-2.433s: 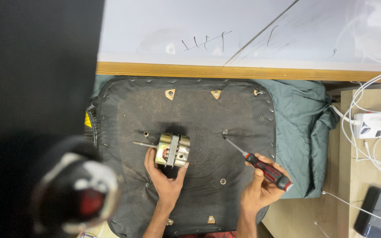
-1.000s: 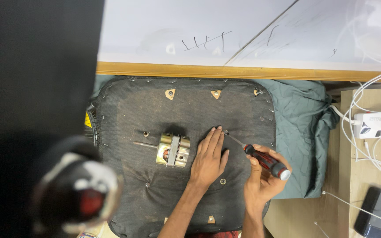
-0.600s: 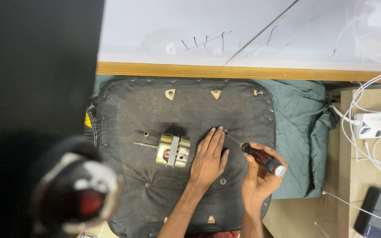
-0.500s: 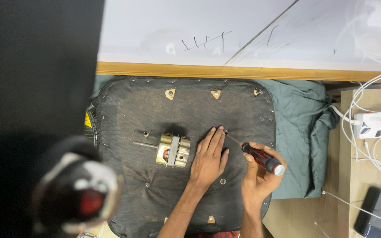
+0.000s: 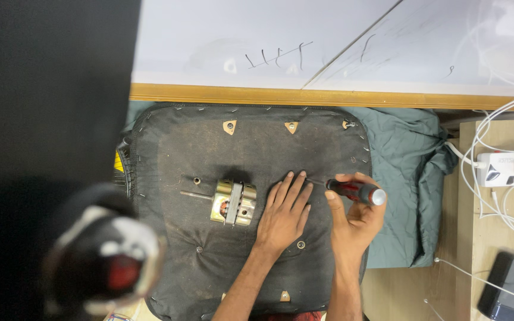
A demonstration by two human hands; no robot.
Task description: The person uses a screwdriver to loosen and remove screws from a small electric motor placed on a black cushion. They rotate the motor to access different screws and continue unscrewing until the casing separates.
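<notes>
Nearest you, your left hand (image 5: 284, 214) lies flat on the black seat pad (image 5: 168, 178), fingers spread and pointing away from you, holding nothing; a small screw head in the pad (image 5: 300, 244) sits just beside its heel. Your right hand (image 5: 355, 217) is closed around the red-and-black handle of the screwdriver (image 5: 352, 191). The tool lies nearly level, its long axis running left to right: the grey butt end points right, the thin shaft points left and slightly away from you, and its tip comes down on the pad close beside your left fingertips (image 5: 295, 178).

That closeness is the risk, as I judge it. If the tip slips out of whatever it bears on, it would travel left, straight toward those spread fingers. The soft, buttoned pad may also give under pressure and let the shaft skid.

Just left of your left hand, apart from it, the small brass-coloured motor (image 5: 233, 203) rests on the pad with its shaft pointing left; a knock could roll it.

Farther off, a green cloth (image 5: 408, 178) lies under the pad's right side, and beyond that the wooden edge of the white table (image 5: 328, 96).
</notes>
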